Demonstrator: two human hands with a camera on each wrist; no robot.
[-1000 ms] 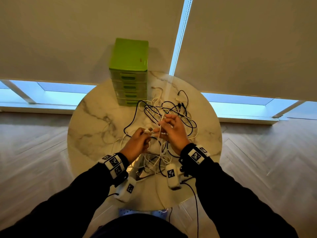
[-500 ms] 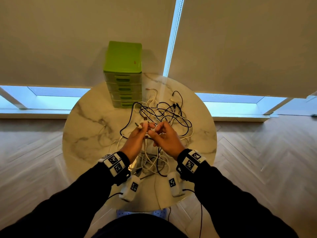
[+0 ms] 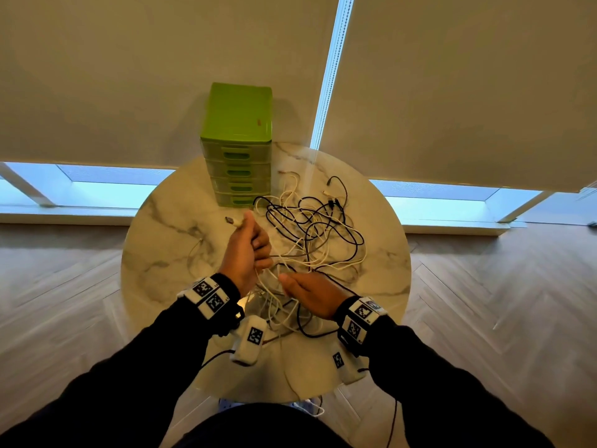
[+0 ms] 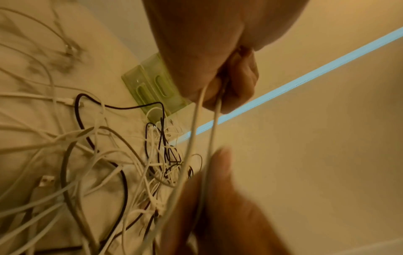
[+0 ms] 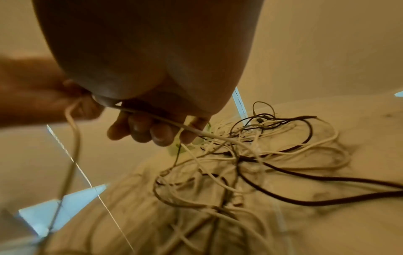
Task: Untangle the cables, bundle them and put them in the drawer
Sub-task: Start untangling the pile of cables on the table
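So, a white cable (image 3: 263,273) was gripped in the left hand (image 3: 247,250), its plug end poking out past the thumb. It ran down through the right hand (image 3: 311,294), whose fingers were loosely curled round it, back into the tangle (image 3: 310,234) on the table (image 3: 161,253), right of both hands.

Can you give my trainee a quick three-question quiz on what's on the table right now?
1. True or false: every drawer of the green drawer unit is shut.
2. What does the left hand grip? A) a black cable B) a white cable C) a drawer handle
3. Fill in: the cable pile lies on the round marble ____.

Key
1. True: all the fronts sit flush.
2. B: its fingers curl round the white cable, with the plug end sticking out above the fist. The right hand has the same cable running under its curled fingers.
3. Table.
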